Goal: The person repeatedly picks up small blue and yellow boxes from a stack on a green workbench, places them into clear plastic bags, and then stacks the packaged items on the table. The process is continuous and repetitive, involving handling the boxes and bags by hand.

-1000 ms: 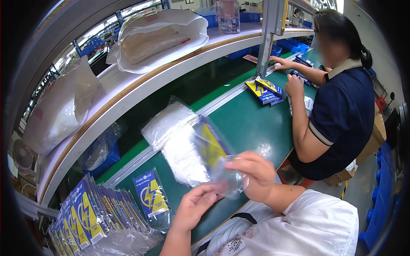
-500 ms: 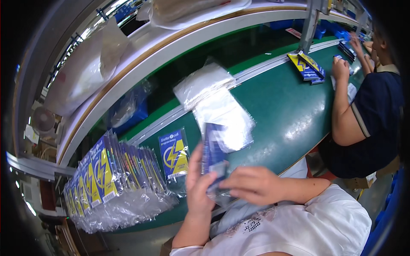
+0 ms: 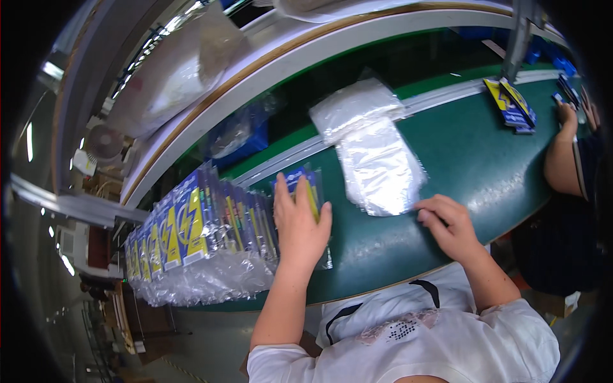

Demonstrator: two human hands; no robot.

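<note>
My left hand lies with fingers spread over a bagged blue-and-yellow package, beside the long row of bagged packages. The hand covers most of that package. My right hand is at the lower right corner of the loose clear plastic bags, its thumb and fingertips pinched together at a bag's edge. More clear bags lie in a stack just behind, overlapping the loose ones.
The green tabletop carries a few blue-and-yellow packages at the far right. Near them a co-worker's hand and arm show. A blue bin holding plastic stands under the shelf. A metal post rises behind the table.
My left hand has moved left and set the package down beside the row. My right hand has left that package and reached the clear bags. The view has shifted.
</note>
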